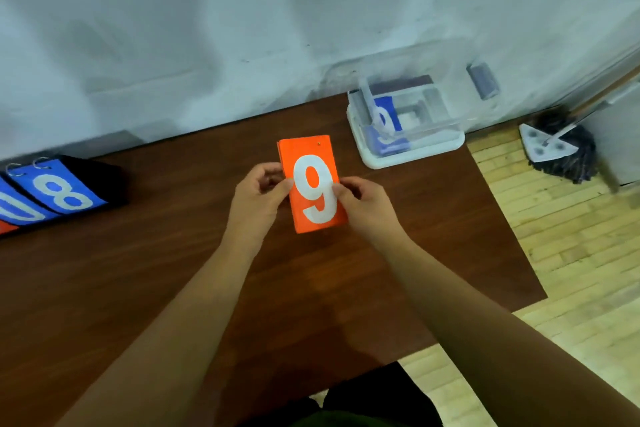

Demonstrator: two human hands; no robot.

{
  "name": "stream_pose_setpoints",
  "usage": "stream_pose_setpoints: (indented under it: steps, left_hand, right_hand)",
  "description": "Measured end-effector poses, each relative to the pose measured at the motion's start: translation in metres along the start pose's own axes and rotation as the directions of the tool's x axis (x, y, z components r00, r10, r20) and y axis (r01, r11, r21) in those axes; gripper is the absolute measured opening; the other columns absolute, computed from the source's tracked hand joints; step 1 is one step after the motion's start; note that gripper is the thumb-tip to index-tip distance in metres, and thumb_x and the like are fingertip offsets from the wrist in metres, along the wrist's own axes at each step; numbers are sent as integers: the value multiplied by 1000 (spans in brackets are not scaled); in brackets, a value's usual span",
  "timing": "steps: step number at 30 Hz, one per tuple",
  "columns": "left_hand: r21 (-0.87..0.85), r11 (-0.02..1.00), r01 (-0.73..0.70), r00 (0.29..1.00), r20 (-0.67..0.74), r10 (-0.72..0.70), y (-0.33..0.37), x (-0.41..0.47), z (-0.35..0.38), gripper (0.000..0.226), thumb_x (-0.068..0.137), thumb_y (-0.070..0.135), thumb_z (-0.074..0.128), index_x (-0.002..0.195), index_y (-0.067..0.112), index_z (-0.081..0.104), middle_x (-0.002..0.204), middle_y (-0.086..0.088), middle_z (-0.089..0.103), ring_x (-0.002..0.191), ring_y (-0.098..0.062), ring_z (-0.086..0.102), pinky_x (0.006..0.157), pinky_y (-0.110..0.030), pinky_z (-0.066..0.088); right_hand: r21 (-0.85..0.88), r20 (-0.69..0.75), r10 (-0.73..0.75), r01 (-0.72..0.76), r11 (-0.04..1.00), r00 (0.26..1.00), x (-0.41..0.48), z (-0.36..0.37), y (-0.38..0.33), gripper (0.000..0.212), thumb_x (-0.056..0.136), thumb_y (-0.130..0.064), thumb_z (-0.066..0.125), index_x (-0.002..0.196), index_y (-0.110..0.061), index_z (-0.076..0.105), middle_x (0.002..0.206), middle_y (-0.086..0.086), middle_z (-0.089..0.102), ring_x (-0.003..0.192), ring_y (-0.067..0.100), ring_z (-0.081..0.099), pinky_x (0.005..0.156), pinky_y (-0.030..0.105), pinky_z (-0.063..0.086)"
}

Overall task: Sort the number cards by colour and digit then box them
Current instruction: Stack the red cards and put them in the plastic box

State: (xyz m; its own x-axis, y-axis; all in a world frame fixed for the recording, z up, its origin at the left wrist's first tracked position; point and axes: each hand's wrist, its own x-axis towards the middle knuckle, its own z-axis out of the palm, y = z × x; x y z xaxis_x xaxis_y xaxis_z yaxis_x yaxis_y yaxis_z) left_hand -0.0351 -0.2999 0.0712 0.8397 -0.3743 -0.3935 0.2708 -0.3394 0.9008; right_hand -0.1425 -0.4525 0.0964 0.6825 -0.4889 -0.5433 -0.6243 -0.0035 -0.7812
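Left grip (257,198), right grip (364,202): rectangular card (305,150)

The orange stack (313,185) shows only its top card, a 9; the cards beneath are hidden. Behind it, part of the left hand (256,198) and right hand (363,201) goes out of sight. The digit on the blue card (386,125) inside the clear box (412,156) is blurred by the plastic. The picture's left edge cuts off a second blue card (17,211), leaving its digit unreadable.

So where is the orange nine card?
In the head view, the orange nine card is over the table, held between the left hand and right hand, left of the clear box.
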Motion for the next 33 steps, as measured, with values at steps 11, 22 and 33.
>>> stream_pose_setpoints:
  steps: [11,22,33]
  left_hand:
    - [161,965,-205,978,61,197,117,65,177,25,93,33,66,117,28,63,118,8,68,100,-4,65,80,-23,56]
    - [626,773,-98,980,-75,184,98,119,211,37,94,20,60,128,10,51,112,-6,61,94,-16,60,72,-24,43]
    - [594,802,-67,984,-92,150,79,135,212,37,98,26,58,131,13,49,111,1,60,84,-6,55,54,-8,34]
  right_hand:
    - [32,-77,-89,92,995,993,83,-216,-50,24,92,-21,66,113,-11,65,113,4,70,97,23,69,84,38,58]
    - [-100,-213,10,-32,995,977,223,-285,-40,8,83,-2,67,91,0,67,101,16,71,84,29,69,76,45,60]
    - [-616,-200,-41,-93,782,979,274,-257,-11,23,91,-28,66,108,-13,57,104,7,65,78,20,62,67,26,51]
